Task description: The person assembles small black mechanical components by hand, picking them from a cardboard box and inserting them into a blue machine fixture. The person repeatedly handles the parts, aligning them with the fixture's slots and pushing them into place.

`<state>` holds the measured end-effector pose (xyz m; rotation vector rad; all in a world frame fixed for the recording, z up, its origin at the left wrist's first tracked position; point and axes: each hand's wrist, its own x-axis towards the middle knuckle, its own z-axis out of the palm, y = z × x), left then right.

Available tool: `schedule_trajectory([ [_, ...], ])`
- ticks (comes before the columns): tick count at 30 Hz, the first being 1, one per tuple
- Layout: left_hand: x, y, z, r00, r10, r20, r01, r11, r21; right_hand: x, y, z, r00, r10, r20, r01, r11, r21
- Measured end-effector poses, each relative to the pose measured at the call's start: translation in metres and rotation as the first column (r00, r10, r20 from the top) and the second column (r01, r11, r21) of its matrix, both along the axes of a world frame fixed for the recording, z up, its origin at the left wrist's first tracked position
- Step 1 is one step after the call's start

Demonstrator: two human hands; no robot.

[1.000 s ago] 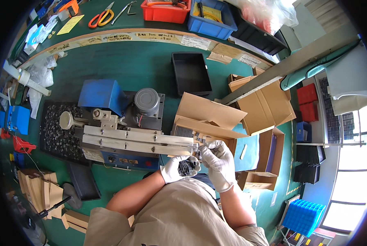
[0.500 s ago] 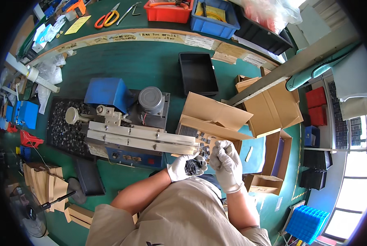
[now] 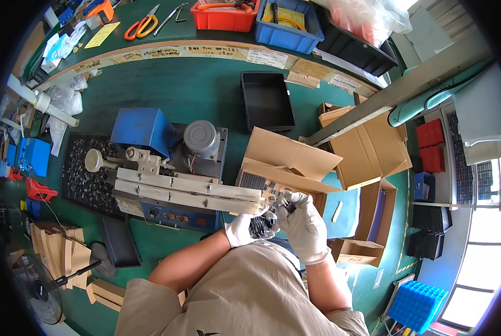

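My left hand (image 3: 239, 231), in a white glove, is closed around a clump of small black parts (image 3: 261, 227) just below the right end of the machine's long metal rail (image 3: 189, 191). Close by on its right, my gloved right hand (image 3: 306, 228) pinches a small dark part (image 3: 288, 207) at its fingertips. Its exact kind is too small to make out. Beyond both hands, an open cardboard box (image 3: 291, 150) contains rows of similar small dark parts (image 3: 253, 182).
A tray of loose black parts (image 3: 88, 173) lies left of the machine with its blue housing (image 3: 141, 130). At the back stands a black tray (image 3: 267, 103). More cardboard boxes (image 3: 368, 151) are at right. Scissors (image 3: 142, 26) and bins (image 3: 288, 31) line the raised shelf.
My right hand has come slightly left and turned, bringing its fingertips nearer my left hand; a dark part now shows in them. The left hand keeps its clump. The view has shifted slightly.
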<state>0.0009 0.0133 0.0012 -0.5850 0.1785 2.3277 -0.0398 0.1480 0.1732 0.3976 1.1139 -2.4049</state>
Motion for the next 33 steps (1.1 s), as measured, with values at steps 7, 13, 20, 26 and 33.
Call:
schedule_trajectory([
  [7,-0.003,0.0,-0.004,0.992,0.043,-0.116,-0.018,0.977,0.213,-0.001,0.012,-0.014,0.932,0.287,-0.222,-0.151,0.863,0.482],
  [13,0.003,-0.002,-0.012,1.0,0.019,-0.018,-0.015,0.983,0.181,-0.006,0.013,-0.017,0.715,0.524,-0.463,0.193,0.487,0.851],
  [20,0.008,-0.011,-0.007,0.999,0.037,-0.002,-0.036,0.979,0.199,-0.021,0.012,-0.012,0.378,0.858,-0.348,0.371,0.204,0.906],
  [26,0.017,-0.015,-0.011,0.997,0.069,-0.023,-0.066,0.992,0.112,-0.017,-0.003,-0.023,0.36,0.829,-0.428,0.391,0.283,0.876],
  [33,0.02,-0.02,-0.004,0.994,0.093,-0.059,-0.089,0.994,0.07,-0.014,-0.011,-0.043,0.36,0.71,-0.605,0.448,0.437,0.78],
])
